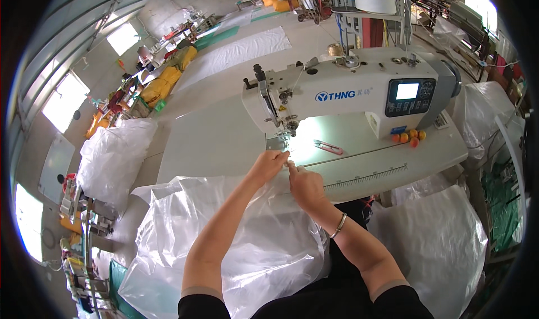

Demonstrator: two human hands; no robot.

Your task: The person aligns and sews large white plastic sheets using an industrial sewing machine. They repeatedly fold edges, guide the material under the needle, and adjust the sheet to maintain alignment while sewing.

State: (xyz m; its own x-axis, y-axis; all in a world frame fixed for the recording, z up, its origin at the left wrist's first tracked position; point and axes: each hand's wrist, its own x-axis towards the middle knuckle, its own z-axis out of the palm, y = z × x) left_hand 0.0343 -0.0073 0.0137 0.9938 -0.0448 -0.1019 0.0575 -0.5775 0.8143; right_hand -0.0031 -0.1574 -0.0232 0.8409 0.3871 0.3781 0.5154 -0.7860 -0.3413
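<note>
Both my hands meet at the near side of the needle area of a white industrial sewing machine (342, 74). My left hand (268, 167) is closed in a pinch, its fingertips just below the presser foot (287, 141). Touching or nearly touching it, my right hand (306, 187) pinches too, with its thumb toward the left. Between the fingertips a small pale bit shows, which looks like the edge of the clear plastic sheet (247, 251). That sheet hangs in shiny folds from the table edge over my lap, beneath my left forearm. A lamp lights the needle area brightly.
Pink-handled thread snips (328, 147) lie right of the needle. Several small orange-red fruits (414, 142) sit by the machine's base. A printed ruler (365, 179) runs along the table's near edge. More clear plastic (432, 251) hangs at right; a plastic bundle (115, 159) stands at left.
</note>
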